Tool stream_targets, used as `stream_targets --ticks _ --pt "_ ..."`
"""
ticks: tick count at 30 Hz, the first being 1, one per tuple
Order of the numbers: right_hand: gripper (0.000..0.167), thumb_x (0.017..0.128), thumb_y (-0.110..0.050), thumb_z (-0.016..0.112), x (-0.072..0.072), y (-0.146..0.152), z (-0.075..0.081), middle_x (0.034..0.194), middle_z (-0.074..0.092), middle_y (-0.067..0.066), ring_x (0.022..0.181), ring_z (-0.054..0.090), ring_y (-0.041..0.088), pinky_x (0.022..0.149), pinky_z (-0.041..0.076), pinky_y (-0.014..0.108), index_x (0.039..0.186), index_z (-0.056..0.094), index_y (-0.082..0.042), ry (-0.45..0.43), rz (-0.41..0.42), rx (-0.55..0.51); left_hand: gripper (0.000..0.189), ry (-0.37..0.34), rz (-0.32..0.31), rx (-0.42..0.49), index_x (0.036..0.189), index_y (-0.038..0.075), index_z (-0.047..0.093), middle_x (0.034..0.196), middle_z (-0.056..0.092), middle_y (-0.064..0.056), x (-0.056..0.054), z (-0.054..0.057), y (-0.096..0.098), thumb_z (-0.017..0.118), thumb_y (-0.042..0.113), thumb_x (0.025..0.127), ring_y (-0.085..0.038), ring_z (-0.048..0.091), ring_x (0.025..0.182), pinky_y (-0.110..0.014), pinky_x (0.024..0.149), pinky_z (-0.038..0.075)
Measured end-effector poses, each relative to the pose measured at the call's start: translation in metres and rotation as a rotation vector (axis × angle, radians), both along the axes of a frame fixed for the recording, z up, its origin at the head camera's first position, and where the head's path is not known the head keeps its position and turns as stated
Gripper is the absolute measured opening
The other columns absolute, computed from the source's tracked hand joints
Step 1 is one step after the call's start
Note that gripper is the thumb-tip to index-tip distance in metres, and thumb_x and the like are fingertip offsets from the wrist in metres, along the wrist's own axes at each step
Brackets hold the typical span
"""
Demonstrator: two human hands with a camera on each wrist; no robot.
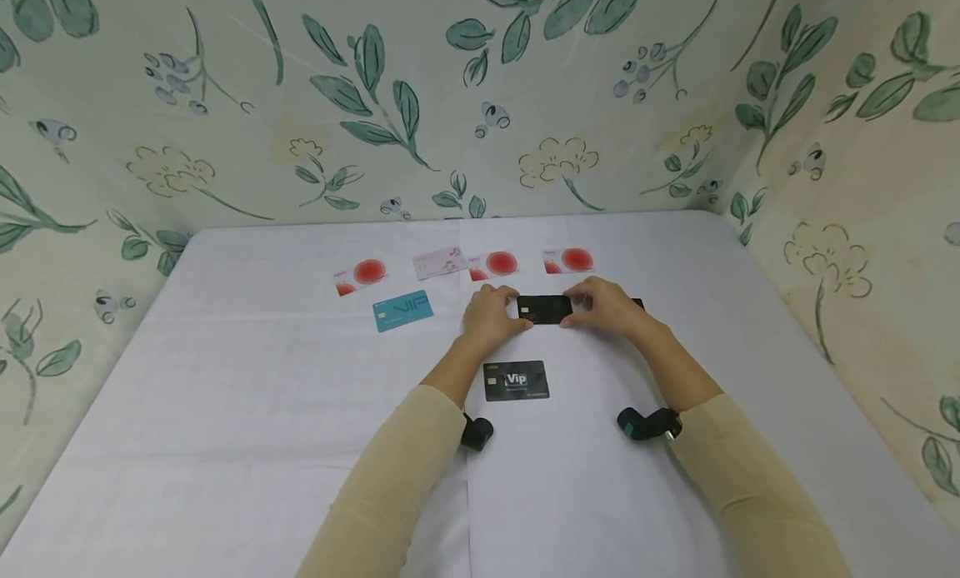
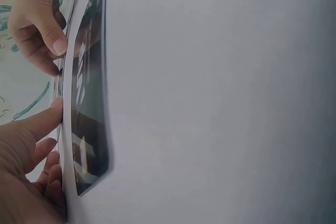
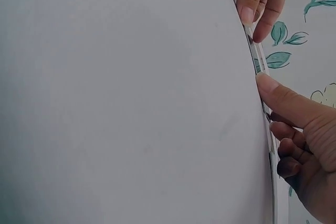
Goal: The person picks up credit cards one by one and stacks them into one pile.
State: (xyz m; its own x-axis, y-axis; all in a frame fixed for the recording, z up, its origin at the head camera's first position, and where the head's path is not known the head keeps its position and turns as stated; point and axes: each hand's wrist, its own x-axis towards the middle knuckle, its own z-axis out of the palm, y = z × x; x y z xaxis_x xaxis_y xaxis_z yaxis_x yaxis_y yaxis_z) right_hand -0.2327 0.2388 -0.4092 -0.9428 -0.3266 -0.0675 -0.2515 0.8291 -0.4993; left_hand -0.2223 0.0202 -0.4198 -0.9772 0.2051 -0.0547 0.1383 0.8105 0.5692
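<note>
Both hands are at a small black card (image 1: pixel 545 310) with a gold chip, toward the middle of the table. My left hand (image 1: pixel 491 318) pinches its left end between thumb and fingers. At its right end, my right hand (image 1: pixel 603 307) does the same. Nearer me, a dark grey "Vip" card (image 1: pixel 516 381) lies flat on the white cloth; its glossy face (image 2: pixel 92 103) shows large in the left wrist view. The edge of another black card (image 1: pixel 637 302) peeks out from behind the right hand, which hides most of it.
A blue card (image 1: pixel 403 311) lies left of the hands. Behind runs a row of cards: a white-and-red one (image 1: pixel 361 276), a pale pink one (image 1: pixel 440 263), and two more white-and-red ones (image 1: pixel 493 266) (image 1: pixel 567 261). Patterned fabric (image 1: pixel 420 103) walls the table's back and sides.
</note>
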Motion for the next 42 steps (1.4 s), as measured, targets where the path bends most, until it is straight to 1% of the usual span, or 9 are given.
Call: stream_targets --ticks 4,11,18,23,30,32,35,39,42 --pt "0.057 0.074 -0.027 0.082 0.000 -0.001 0.001 0.103 0.057 0.016 0.091 0.050 0.027 0.077 0.044 0.037 0.119 0.060 0.002 -0.010 -0.008 -0.013 0.056 -0.027 0.007 -0.004 0.127 0.017 0.058 0.107 0.055 -0.005 0.000 0.003 0.001 0.077 0.038 0.078 -0.021 0.048 0.099 -0.035 0.086 0.041" --pt "0.057 0.071 -0.026 0.084 -0.003 -0.002 0.005 0.102 0.056 0.016 0.092 0.049 0.028 0.079 0.044 0.038 0.115 0.059 0.001 -0.040 -0.023 -0.018 0.057 -0.057 0.003 0.023 0.128 0.017 0.057 0.109 0.055 -0.005 -0.002 0.005 0.001 0.077 0.036 0.078 -0.021 0.047 0.101 -0.036 0.089 0.040" --pt "0.061 0.068 -0.026 0.086 -0.007 -0.002 0.004 0.105 0.056 0.016 0.097 0.049 0.029 0.086 0.044 0.041 0.114 0.056 0.002 -0.063 -0.033 -0.029 0.063 -0.060 -0.054 -0.043 0.137 0.022 0.050 0.115 0.054 -0.003 -0.004 0.005 0.001 0.073 0.038 0.081 -0.021 0.045 0.104 -0.037 0.091 0.038" --pt "0.060 0.068 -0.023 0.086 -0.006 -0.002 0.005 0.103 0.055 0.015 0.095 0.049 0.028 0.083 0.044 0.039 0.112 0.054 0.002 -0.059 -0.032 -0.047 0.060 -0.056 -0.047 -0.001 0.134 0.021 0.051 0.113 0.054 -0.002 -0.003 0.004 0.001 0.074 0.035 0.081 -0.021 0.045 0.103 -0.037 0.092 0.038" --pt "0.058 0.068 -0.021 0.085 -0.002 -0.005 0.006 0.097 0.054 0.012 0.086 0.048 0.024 0.074 0.043 0.033 0.113 0.056 0.000 -0.022 -0.006 -0.059 0.059 -0.008 -0.063 0.021 0.132 0.016 0.051 0.111 0.056 -0.001 -0.004 0.000 0.000 0.075 0.032 0.081 -0.021 0.047 0.103 -0.037 0.093 0.036" --pt "0.059 0.069 -0.020 0.085 -0.001 -0.005 0.006 0.099 0.054 0.013 0.085 0.048 0.024 0.074 0.043 0.033 0.116 0.056 0.000 -0.020 0.002 -0.070 0.060 -0.004 -0.063 0.022 0.133 0.015 0.052 0.110 0.057 -0.001 -0.004 -0.001 -0.001 0.075 0.032 0.080 -0.022 0.048 0.104 -0.037 0.093 0.037" --pt "0.063 0.069 -0.018 0.085 0.001 -0.005 0.005 0.103 0.056 0.015 0.087 0.049 0.024 0.076 0.043 0.034 0.121 0.055 0.002 -0.022 0.008 -0.078 0.062 -0.019 -0.062 0.038 0.133 0.013 0.052 0.109 0.059 -0.001 -0.004 -0.001 -0.002 0.076 0.030 0.079 -0.022 0.049 0.105 -0.037 0.093 0.037" --pt "0.068 0.070 -0.015 0.084 0.003 -0.006 0.005 0.108 0.057 0.016 0.091 0.052 0.025 0.080 0.046 0.036 0.127 0.053 0.003 -0.038 0.006 -0.088 0.067 -0.037 -0.060 0.083 0.135 0.011 0.052 0.110 0.059 -0.004 -0.004 0.001 -0.004 0.079 0.027 0.076 -0.023 0.049 0.106 -0.037 0.093 0.038" --pt "0.068 0.071 -0.014 0.083 0.005 -0.007 0.007 0.108 0.058 0.017 0.091 0.053 0.025 0.080 0.046 0.036 0.128 0.052 0.004 -0.044 0.006 -0.092 0.070 -0.033 -0.069 0.114 0.135 0.009 0.051 0.109 0.058 -0.006 -0.003 0.002 -0.005 0.081 0.024 0.073 -0.025 0.047 0.106 -0.036 0.092 0.038"
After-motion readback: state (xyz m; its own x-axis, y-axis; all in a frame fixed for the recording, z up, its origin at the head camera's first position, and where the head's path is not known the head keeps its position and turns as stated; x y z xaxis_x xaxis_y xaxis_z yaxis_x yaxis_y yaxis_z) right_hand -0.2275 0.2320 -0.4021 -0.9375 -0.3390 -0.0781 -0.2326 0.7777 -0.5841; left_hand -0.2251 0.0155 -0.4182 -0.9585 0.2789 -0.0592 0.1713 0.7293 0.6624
